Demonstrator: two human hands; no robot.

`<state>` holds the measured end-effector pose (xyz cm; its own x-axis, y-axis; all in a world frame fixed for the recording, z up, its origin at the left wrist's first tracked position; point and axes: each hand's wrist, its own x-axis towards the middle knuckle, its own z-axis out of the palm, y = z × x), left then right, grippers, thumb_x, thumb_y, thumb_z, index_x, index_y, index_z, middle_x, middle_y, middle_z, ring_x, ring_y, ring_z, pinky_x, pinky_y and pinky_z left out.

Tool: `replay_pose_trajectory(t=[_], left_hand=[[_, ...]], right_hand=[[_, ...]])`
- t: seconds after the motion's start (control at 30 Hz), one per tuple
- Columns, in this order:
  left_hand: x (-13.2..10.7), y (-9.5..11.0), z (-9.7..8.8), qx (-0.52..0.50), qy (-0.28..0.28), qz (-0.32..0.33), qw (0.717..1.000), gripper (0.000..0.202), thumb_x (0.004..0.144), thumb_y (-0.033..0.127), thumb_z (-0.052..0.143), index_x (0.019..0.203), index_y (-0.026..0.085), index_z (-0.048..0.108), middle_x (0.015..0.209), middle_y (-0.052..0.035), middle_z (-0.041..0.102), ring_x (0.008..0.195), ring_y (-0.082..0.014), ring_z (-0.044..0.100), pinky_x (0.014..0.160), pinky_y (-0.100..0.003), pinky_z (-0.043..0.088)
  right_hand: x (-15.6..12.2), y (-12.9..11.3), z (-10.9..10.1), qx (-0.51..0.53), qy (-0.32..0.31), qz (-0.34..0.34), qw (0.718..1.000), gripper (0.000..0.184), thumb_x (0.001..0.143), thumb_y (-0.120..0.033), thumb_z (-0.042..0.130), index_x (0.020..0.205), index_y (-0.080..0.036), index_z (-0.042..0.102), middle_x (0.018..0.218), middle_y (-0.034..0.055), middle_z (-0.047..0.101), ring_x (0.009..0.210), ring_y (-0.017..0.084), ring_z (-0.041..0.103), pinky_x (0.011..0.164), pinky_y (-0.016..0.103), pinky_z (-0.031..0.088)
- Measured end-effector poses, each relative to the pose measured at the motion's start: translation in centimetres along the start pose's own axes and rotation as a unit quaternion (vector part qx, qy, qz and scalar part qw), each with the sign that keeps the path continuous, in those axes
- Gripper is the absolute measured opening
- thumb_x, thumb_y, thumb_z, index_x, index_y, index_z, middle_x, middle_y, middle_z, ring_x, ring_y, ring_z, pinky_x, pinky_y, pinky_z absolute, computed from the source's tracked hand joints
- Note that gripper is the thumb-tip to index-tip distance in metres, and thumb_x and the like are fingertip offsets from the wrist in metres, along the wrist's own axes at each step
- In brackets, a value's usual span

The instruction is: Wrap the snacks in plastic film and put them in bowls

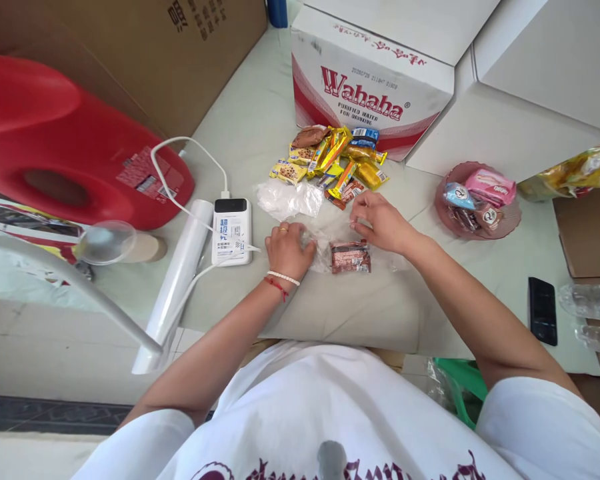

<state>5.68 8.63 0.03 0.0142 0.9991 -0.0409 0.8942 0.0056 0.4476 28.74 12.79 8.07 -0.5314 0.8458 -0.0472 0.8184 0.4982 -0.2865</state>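
A clear plastic bag (321, 257) lies on the table in front of me with a brown-wrapped snack pack (351, 257) inside it. My left hand (289, 250) is closed on the bag's left end, its fingers curled against the table. Just above the snack pack, my right hand (383, 223) hovers near the bag with fingers half bent and thumb apart from them. Beyond both hands is a pile of small wrapped snacks (333, 157) in yellow, brown and blue. Another crumpled clear bag (291, 200) sits at the pile's near left.
A white power bank (233, 233) with cables and a white roll (175, 287) are on the left, near a big red jug (75, 147). A Wahaha carton (370, 90) stands behind the snacks. To the right are a pink bowl (510, 217) of wrapped items and a phone (543, 311).
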Motion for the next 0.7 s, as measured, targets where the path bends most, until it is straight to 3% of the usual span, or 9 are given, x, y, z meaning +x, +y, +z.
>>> replay_pose_trajectory(t=[0.1, 0.17, 0.27, 0.37, 0.47, 0.57, 0.63, 0.7], left_hand=[[0.1, 0.1, 0.2, -0.014, 0.009, -0.002, 1.000, 0.013, 0.084, 0.034, 0.065, 0.086, 0.021, 0.066, 0.107, -0.0138, 0.064, 0.110, -0.0370, 0.056, 0.089, -0.048, 0.044], [0.1, -0.2, 0.3, -0.028, 0.025, 0.001, 0.999, 0.008, 0.083, 0.029, 0.063, 0.081, 0.021, 0.062, 0.108, -0.0130, 0.064, 0.109, -0.0357, 0.055, 0.087, -0.046, 0.043], [-0.3, -0.7, -0.1, -0.074, 0.043, 0.011, 0.996, 0.002, 0.081, 0.020, 0.060, 0.081, 0.021, 0.058, 0.096, -0.0093, 0.064, 0.099, -0.0299, 0.057, 0.083, -0.041, 0.042], [-1.2, -0.6, -1.1, -0.198, 0.045, 0.006, 0.979, 0.006, 0.079, 0.017, 0.058, 0.079, 0.021, 0.053, 0.076, -0.0005, 0.057, 0.072, -0.0186, 0.053, 0.071, -0.032, 0.041], [-2.4, 1.2, -2.1, -0.356, 0.016, 0.002, 0.934, 0.007, 0.080, 0.022, 0.061, 0.081, 0.021, 0.054, 0.071, 0.0046, 0.055, 0.057, -0.0117, 0.046, 0.058, -0.025, 0.039], [-3.4, 3.9, -2.1, -0.398, -0.078, 0.091, 0.910, 0.006, 0.081, 0.018, 0.057, 0.081, 0.020, 0.063, 0.075, 0.0024, 0.063, 0.065, -0.0132, 0.058, 0.065, -0.026, 0.049], [-3.7, 5.4, -1.4, -0.330, -0.115, 0.169, 0.922, 0.017, 0.083, 0.014, 0.052, 0.078, 0.019, 0.067, 0.085, -0.0026, 0.069, 0.082, -0.0170, 0.066, 0.080, -0.030, 0.054], [-3.9, 6.2, -0.4, -0.229, -0.104, 0.216, 0.944, 0.022, 0.087, 0.012, 0.050, 0.080, 0.018, 0.071, 0.099, -0.0077, 0.071, 0.098, -0.0207, 0.066, 0.090, -0.034, 0.053]], right_hand=[[-3.1, -2.4, -0.8, -0.096, -0.047, -0.060, 0.993, 0.025, 0.099, -0.017, 0.047, 0.108, -0.018, 0.070, 0.111, 0.0118, 0.064, 0.089, 0.022, 0.057, 0.076, 0.032, 0.038], [-5.1, -3.6, -0.4, -0.140, -0.093, -0.085, 0.982, 0.031, 0.101, -0.015, 0.044, 0.121, -0.021, 0.068, 0.106, 0.0103, 0.065, 0.086, 0.021, 0.056, 0.070, 0.032, 0.034], [-7.8, -4.3, 1.5, -0.143, -0.118, -0.100, 0.978, 0.044, 0.102, -0.015, 0.044, 0.142, -0.026, 0.057, 0.116, 0.0108, 0.065, 0.095, 0.022, 0.057, 0.067, 0.030, 0.033], [-9.6, -3.9, 3.9, -0.128, -0.109, -0.076, 0.983, 0.052, 0.101, -0.014, 0.043, 0.150, -0.028, 0.050, 0.125, 0.0122, 0.062, 0.103, 0.024, 0.057, 0.066, 0.029, 0.036], [-10.5, -3.6, 6.0, -0.085, -0.090, -0.067, 0.990, 0.053, 0.102, -0.015, 0.040, 0.152, -0.030, 0.048, 0.122, 0.0113, 0.062, 0.103, 0.025, 0.056, 0.071, 0.031, 0.043], [-11.0, -3.6, 7.2, 0.006, -0.036, -0.068, 0.997, 0.046, 0.103, -0.018, 0.039, 0.143, -0.030, 0.059, 0.121, 0.0111, 0.062, 0.106, 0.025, 0.057, 0.084, 0.036, 0.050], [-11.2, -3.4, 7.5, 0.092, 0.005, -0.069, 0.993, 0.040, 0.103, -0.020, 0.040, 0.132, -0.027, 0.065, 0.120, 0.0117, 0.062, 0.110, 0.026, 0.057, 0.091, 0.040, 0.052], [-11.3, -3.0, 7.7, 0.175, 0.054, -0.024, 0.983, 0.037, 0.102, -0.022, 0.040, 0.131, -0.025, 0.064, 0.115, 0.0112, 0.064, 0.107, 0.024, 0.060, 0.093, 0.039, 0.053]])
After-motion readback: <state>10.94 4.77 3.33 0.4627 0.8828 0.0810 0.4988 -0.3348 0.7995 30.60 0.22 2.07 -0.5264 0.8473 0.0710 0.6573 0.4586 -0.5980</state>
